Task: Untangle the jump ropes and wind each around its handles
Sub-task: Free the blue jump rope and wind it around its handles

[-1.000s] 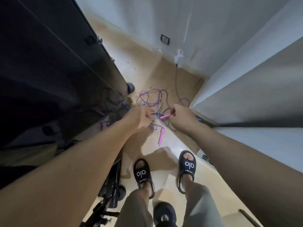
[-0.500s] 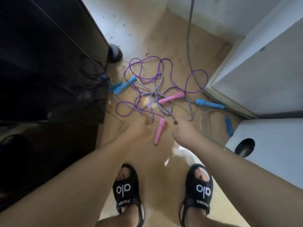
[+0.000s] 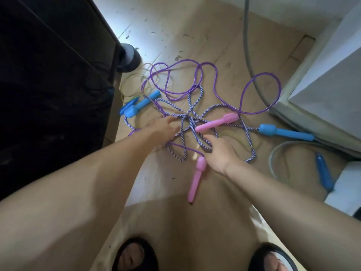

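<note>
On the tan floor (image 3: pixel 224 42), head view: a tangle of jump ropes between a dark cabinet (image 3: pixel 48 75) and a white unit (image 3: pixel 332 65). Smooth purple rope (image 3: pixel 213 75) loops across the far side; braided blue-white rope (image 3: pixel 195 102) knots at centre. One pink handle (image 3: pixel 216 122) lies over the knot, another pink handle (image 3: pixel 196 178) points toward the feet. Blue handles (image 3: pixel 139 104) lie by the cabinet; one blue handle (image 3: pixel 286 132) by the white unit; a darker blue handle (image 3: pixel 323 171) further right. Left hand (image 3: pixel 163 127) reaches the knot, fingers extended onto braided strands; grip unclear. Right hand (image 3: pixel 218 150), fingers loosely spread, rests on braided rope just below the pink handle. No containers visible.
</note>
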`<state>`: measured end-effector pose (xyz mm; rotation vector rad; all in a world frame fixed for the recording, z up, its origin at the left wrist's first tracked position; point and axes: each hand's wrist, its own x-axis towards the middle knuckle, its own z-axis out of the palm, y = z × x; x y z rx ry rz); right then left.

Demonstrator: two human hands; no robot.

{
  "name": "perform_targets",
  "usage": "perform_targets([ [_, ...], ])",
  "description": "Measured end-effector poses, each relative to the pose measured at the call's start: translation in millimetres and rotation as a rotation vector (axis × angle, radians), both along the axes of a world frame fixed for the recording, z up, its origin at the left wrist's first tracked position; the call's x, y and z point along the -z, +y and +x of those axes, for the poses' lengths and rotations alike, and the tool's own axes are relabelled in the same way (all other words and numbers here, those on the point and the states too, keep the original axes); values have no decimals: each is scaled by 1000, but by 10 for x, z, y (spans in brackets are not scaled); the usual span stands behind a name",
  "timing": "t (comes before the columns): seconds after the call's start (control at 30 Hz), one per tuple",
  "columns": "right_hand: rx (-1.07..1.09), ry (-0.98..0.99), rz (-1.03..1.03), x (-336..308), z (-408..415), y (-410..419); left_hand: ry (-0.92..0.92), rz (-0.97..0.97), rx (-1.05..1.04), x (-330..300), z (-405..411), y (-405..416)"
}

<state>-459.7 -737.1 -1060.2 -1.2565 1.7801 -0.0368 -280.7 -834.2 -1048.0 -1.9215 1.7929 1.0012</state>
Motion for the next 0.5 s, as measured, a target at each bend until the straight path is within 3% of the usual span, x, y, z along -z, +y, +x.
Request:
perform_targets([
  [0.1,50,0,-28,25,-62,32,28,-7,-7,-27,-50,-26],
  [0.27,64,20,-21,-264,-95,87,205,-271,-44,-366,-78,212],
  [0.37,37,-7,-55,-722,-97,104,335,-394,137,-823,-95,431],
  [0.5,-27,-97,-208,-1493,-31,103,374,-508,381,-1608,-206,699],
])
